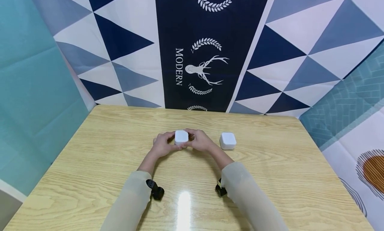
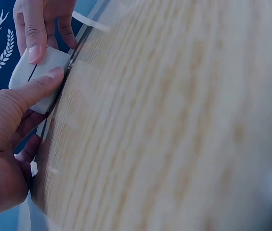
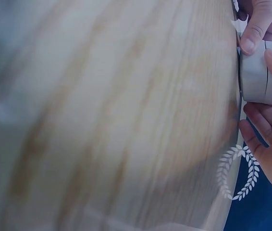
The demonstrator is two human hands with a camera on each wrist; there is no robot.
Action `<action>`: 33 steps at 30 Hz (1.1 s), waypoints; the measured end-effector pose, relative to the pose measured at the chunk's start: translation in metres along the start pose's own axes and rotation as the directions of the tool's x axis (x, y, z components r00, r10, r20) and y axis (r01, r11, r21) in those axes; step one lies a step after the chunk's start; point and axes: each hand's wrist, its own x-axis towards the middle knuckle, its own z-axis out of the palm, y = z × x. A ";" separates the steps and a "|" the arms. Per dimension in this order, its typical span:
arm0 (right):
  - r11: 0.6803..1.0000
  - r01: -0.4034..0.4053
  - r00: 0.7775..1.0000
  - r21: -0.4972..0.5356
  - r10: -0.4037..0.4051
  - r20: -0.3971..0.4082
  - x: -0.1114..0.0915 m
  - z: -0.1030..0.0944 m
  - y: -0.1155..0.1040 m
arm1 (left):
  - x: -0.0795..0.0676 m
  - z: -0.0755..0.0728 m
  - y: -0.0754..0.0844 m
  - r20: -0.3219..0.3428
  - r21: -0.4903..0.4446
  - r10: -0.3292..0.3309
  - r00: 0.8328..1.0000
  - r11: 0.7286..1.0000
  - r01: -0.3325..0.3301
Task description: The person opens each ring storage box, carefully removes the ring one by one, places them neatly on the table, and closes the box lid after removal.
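Note:
Near the middle of the far part of the table, a small white box (image 1: 181, 136) with rounded corners is held between both hands. A thin dark seam runs around its side in the wrist views. My left hand (image 1: 162, 145) grips it from the left, thumb on the part of the box (image 3: 254, 77) nearer the table. From the right, my right hand (image 1: 200, 140) pinches it, with its thumb close to the seam. The fingers on the far side are partly hidden. A second, similar white box (image 1: 228, 140) sits to the right of the right hand.
The wooden table (image 1: 270, 184) ends at a patterned cloth backdrop (image 1: 129, 41) behind the boxes. A teal cloth (image 1: 36, 91) hangs along the left side. Black wrist cameras (image 1: 156, 191) are strapped to both forearms.

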 end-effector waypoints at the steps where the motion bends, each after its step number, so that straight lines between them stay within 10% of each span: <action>1: 1.000 -0.001 1.000 -0.002 0.001 0.002 0.000 0.000 0.000 | 0.000 0.000 0.000 -0.001 0.002 0.001 1.000 1.000 -0.001; 33: 0.992 0.002 1.000 0.130 0.001 -0.025 0.004 0.002 0.007 | -0.001 0.001 0.000 0.002 -0.032 -0.020 1.000 0.999 0.020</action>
